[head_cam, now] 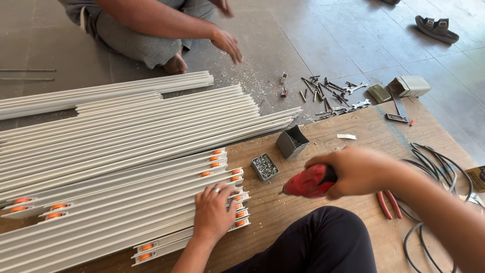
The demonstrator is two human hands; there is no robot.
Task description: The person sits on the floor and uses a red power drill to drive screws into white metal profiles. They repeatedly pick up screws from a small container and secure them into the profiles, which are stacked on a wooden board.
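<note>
Head view looks down on a rough plywood board (313,202) laid over grey floor tiles. At lower centre the left hand (213,212), a ring on one finger, lies flat with fingers spread on the ends of pale grey aluminium channel profiles (126,202); it presses down and grips nothing. These long, smooth, ribbed profiles carry small orange rollers (237,199) near their ends and fill the left half of the frame. Right of centre the right hand (361,171) is wrapped tightly around a red power screwdriver (309,181), its tip pointing left toward the profile ends. Just above it sit a small square tray of shiny screws (265,167) and a dark grey open box (292,141). Red-handled pliers (388,203) and looped grey cable (439,172) lie at the right. Another person's hand (227,44) hangs at the top.
</note>
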